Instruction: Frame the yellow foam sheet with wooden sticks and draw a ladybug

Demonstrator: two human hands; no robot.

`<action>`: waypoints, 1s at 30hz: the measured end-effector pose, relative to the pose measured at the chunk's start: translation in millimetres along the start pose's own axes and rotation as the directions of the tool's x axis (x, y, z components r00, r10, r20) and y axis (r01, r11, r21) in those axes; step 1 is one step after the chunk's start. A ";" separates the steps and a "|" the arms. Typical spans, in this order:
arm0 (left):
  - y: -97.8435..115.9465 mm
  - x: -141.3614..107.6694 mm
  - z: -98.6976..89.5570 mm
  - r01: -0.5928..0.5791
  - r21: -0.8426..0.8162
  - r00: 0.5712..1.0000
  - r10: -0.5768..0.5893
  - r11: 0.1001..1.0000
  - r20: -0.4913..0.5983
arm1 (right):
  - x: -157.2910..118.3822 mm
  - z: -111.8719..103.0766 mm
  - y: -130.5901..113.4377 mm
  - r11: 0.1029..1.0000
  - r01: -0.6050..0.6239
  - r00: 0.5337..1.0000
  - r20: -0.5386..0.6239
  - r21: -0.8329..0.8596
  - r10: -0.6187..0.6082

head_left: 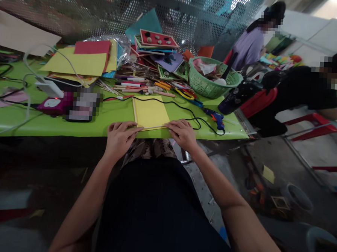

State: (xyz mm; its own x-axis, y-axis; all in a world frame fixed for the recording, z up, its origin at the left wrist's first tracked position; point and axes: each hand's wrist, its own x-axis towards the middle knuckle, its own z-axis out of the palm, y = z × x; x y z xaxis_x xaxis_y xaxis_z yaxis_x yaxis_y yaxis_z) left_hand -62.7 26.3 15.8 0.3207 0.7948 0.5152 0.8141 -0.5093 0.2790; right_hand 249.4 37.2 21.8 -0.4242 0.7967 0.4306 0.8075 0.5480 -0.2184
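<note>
A yellow sheet of card [152,112] lies at the front edge of the green table, with a thin pale stick [134,111] along its left side. Another thin stick [154,128] runs along the edge nearest me. My left hand [122,135] pinches this stick's left end at the card's corner. At the other end, my right hand [183,133] presses it with fingers and thumb together. A black cord [183,106] crosses just behind the card and leads toward a blue glue gun [217,119] on the right.
Behind the card are several pens and sticks [133,84], scissors [185,95] and a green basket [209,81]. Coloured paper [78,61], a phone [83,104] and a purple power strip [52,104] lie left. Two people sit at right, near a dark bottle [234,97].
</note>
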 end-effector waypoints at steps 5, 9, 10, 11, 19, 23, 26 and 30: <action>0.3 0.3 -1.8 0.019 -0.001 1.000 -0.019 1.000 0.001 | 0.0 -1.0 4.9 0.997 -0.027 0.998 -0.053 0.072 0.031; 0.5 -1.1 -2.1 0.027 0.013 0.999 -0.028 1.000 0.025 | 2.2 -0.3 7.7 0.995 -0.025 0.998 -0.060 0.093 0.031; 0.7 -1.4 -2.1 0.020 0.016 0.999 -0.020 1.000 0.038 | 2.8 0.0 7.7 0.995 -0.023 0.998 -0.058 0.094 0.028; 0.9 -1.6 -2.1 0.010 0.020 0.999 -0.011 1.000 0.050 | 3.3 0.4 7.4 0.996 -0.024 0.998 -0.053 0.091 0.029; -4.5 -1.2 -12.3 0.024 -0.002 0.997 -0.023 1.000 0.075 | 6.1 -6.0 9.8 0.990 -0.138 0.990 0.018 -0.002 0.138; -15.6 -2.6 -25.5 0.072 -0.062 0.995 -0.068 0.995 0.074 | 11.7 -13.8 16.5 0.975 -0.218 0.975 0.035 -0.038 0.220; -26.1 0.0 -35.1 0.115 -0.113 0.989 -0.103 0.987 0.109 | 22.4 -14.6 19.6 0.966 -0.250 0.967 0.041 -0.064 0.253; -38.4 12.5 -40.4 0.174 -0.138 0.969 -0.145 0.975 0.202 | 49.3 -4.7 29.5 0.969 -0.235 0.969 0.065 -0.075 0.240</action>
State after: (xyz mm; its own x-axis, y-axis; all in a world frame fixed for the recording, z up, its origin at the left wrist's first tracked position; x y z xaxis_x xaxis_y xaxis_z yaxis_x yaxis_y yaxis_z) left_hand -109.6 42.5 44.3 0.2909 0.9102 0.2947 0.7828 -0.4036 0.4737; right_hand 254.2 91.5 40.7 -0.2437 0.9197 0.3078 0.9131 0.3246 -0.2469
